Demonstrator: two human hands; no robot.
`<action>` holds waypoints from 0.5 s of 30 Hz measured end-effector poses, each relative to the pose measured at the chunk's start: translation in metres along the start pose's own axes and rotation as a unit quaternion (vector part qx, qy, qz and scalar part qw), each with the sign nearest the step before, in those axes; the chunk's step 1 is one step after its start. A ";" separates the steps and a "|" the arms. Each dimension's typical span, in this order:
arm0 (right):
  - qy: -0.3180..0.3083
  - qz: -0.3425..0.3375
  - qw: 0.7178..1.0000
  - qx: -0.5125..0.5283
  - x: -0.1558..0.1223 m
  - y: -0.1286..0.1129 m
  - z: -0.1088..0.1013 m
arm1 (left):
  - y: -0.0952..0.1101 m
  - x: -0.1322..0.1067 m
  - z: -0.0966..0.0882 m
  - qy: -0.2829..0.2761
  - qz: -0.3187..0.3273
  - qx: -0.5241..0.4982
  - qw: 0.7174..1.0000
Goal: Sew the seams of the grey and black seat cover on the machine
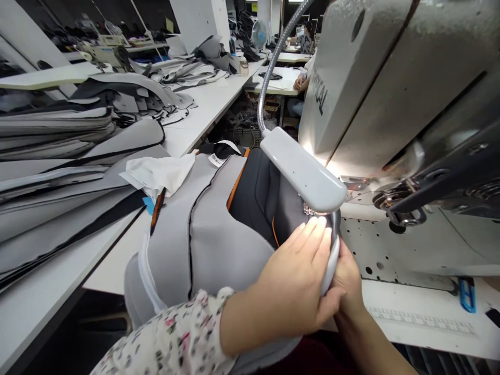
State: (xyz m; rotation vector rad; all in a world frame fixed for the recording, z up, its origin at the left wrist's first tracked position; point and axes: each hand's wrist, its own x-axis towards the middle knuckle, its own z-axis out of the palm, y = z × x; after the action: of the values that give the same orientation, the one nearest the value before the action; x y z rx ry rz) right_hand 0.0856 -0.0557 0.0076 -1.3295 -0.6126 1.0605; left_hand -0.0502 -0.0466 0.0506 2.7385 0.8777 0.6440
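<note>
A grey and black padded fabric cover (226,239) with orange trim lies across the sewing machine bed (375,255) and hangs toward me. My left hand (292,281), in a floral sleeve, presses on the cover's right edge, fingers together and pointing at the presser foot (308,209). Its thumb reaches over the rolled edge. My right hand (347,276) grips that same edge from the right side, its fingers partly hidden behind the cloth. A lamp head (304,169) on a bendable neck hides part of the needle area.
The sewing machine head (363,78) fills the upper right. Stacked grey fabric pieces (58,130) cover the left table (211,101). A blue thread snipper (467,294) and a ruler (422,319) lie at the right. Another person's hand (300,82) rests on a table farther back.
</note>
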 end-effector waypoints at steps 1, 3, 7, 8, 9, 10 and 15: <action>-0.010 0.025 1.000 0.009 -0.005 0.000 -0.001 | 0.003 -0.006 -0.003 -0.002 -0.012 0.005 1.000; -0.032 0.079 0.996 0.016 -0.016 0.001 -0.004 | 0.008 -0.017 -0.009 -0.014 -0.027 0.006 1.000; -0.013 0.104 0.994 -0.011 -0.030 0.001 -0.007 | 0.014 -0.018 -0.011 -0.039 -0.005 -0.023 0.999; -0.001 0.104 0.994 -0.018 -0.030 0.000 -0.007 | 0.014 -0.016 -0.010 -0.038 0.001 -0.028 0.999; 0.007 0.105 0.994 -0.022 -0.029 -0.001 -0.006 | 0.013 -0.013 -0.009 -0.033 0.003 -0.031 0.999; 0.008 0.107 0.994 -0.020 -0.027 -0.002 -0.006 | 0.012 -0.010 -0.008 -0.029 0.004 -0.035 0.999; -0.006 0.080 0.997 0.003 -0.016 -0.009 0.001 | 0.007 -0.004 -0.010 -0.011 0.008 -0.049 0.999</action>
State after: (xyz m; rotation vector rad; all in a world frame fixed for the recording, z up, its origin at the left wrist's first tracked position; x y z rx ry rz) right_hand 0.0804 -0.0679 0.0200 -1.3844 -0.5179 1.1994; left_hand -0.0542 -0.0546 0.0602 2.6626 0.7978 0.6401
